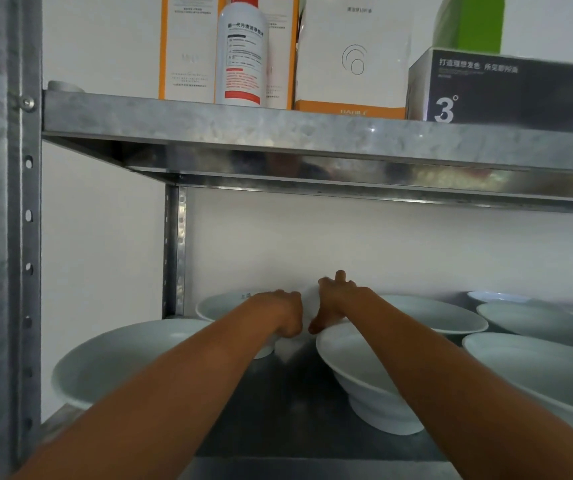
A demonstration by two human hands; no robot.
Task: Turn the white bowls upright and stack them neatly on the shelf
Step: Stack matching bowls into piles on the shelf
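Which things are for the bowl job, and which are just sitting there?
For the job: white bowls on the lower shelf; left hand and right hand, on a white thing at the back, hard to make out.
Just lying about, on the upper shelf: bottle, orange-edged boxes, dark box, green box.

- I see soft, even light with no hard-edged shadows; the wall (382, 244) reads bright, nearly blown out.
- The upper shelf (312, 129) shades its own underside, and the lower shelf (295, 410) goes dark between the bowls.
- Small glare spots sit on the upper shelf's front lip.
- The white bowl (290, 351) between the left hand (286, 313) and the right hand (333, 301) bleaches into the wall, so I lose its outline.
- The left post (8, 237) leans and the shelf line slopes from wide-lens warp.
- Print on the dark box (499, 88) is soft, and the forearms (174, 393) near the lens look smeared.
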